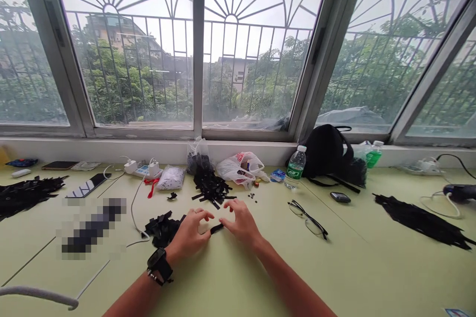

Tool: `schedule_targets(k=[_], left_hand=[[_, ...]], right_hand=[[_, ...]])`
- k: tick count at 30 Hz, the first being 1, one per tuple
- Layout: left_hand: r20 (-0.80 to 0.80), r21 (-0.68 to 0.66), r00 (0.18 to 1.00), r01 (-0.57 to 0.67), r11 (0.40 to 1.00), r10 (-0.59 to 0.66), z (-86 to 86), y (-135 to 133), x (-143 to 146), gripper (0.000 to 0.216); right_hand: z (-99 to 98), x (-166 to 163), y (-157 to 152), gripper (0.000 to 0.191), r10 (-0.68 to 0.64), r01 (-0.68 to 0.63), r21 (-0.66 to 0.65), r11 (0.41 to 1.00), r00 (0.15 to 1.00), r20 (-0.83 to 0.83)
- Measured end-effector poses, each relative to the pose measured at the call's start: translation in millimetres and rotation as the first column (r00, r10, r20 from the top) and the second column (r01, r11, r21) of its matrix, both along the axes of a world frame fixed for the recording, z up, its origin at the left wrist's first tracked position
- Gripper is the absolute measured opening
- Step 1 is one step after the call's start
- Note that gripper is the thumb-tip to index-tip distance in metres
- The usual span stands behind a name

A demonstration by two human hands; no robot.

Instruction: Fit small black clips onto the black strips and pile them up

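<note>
A short black strip (216, 228) spans the gap between my two hands, low over the yellow-green table. My left hand (189, 234), with a black watch on its wrist, has its thumb at the strip's left end. At the other end is the thumb of my right hand (241, 222). Both index fingers curve above the strip; the fingers beneath are partly hidden, and both hands appear to grip it. Beside my left hand lies a pile of black strips (162, 229). Another heap of black strips (211, 185) spreads out beyond my hands.
Glasses (308, 220), a water bottle (295, 167) and a black backpack (323, 151) stand or lie to the right. Farther right is a black bundle (422, 220). A white cable (136, 208) crosses the left side. A plastic bag (241, 168) sits near the window sill.
</note>
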State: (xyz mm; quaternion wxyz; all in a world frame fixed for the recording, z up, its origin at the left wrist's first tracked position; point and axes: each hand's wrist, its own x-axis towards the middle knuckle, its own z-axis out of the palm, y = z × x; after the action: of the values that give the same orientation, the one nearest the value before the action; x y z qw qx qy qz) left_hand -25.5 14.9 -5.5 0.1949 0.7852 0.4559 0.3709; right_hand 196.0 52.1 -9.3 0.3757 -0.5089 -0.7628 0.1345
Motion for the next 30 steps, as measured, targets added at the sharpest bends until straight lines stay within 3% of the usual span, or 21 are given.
schedule_targets(k=[5, 10, 13, 17, 30], left_hand=[[-0.097, 0.023, 0.986, 0.135, 0.991, -0.132, 1.0, -1, 0, 0.047], [-0.162, 0.029, 0.98, 0.125, 0.992, -0.119, -5.7, 3, 0, 0.05], [-0.162, 0.049, 0.982, 0.11, 0.993, -0.101, -8.4, 4, -1, 0.043], [-0.141, 0.063, 0.985, 0.111, 0.992, -0.101, -9.8, 4, -1, 0.038], [-0.193, 0.069, 0.971, 0.155, 0.985, -0.139, -11.4, 4, -3, 0.052]], right_hand=[[12.8, 36, 24, 0.015, -0.122, 0.126, 0.068, 0.99, 0.99, -0.065], [11.1, 63, 39, 0.021, -0.043, 0.006, -0.215, 0.977, 0.985, -0.167], [8.9, 64, 37, 0.019, 0.002, -0.05, -0.273, 0.961, 0.985, -0.173], [8.4, 59, 32, 0.014, 0.035, -0.071, -0.251, 0.965, 0.989, -0.144], [-7.2, 52, 34, 0.011, -0.002, -0.006, -0.171, 0.985, 0.999, -0.049]])
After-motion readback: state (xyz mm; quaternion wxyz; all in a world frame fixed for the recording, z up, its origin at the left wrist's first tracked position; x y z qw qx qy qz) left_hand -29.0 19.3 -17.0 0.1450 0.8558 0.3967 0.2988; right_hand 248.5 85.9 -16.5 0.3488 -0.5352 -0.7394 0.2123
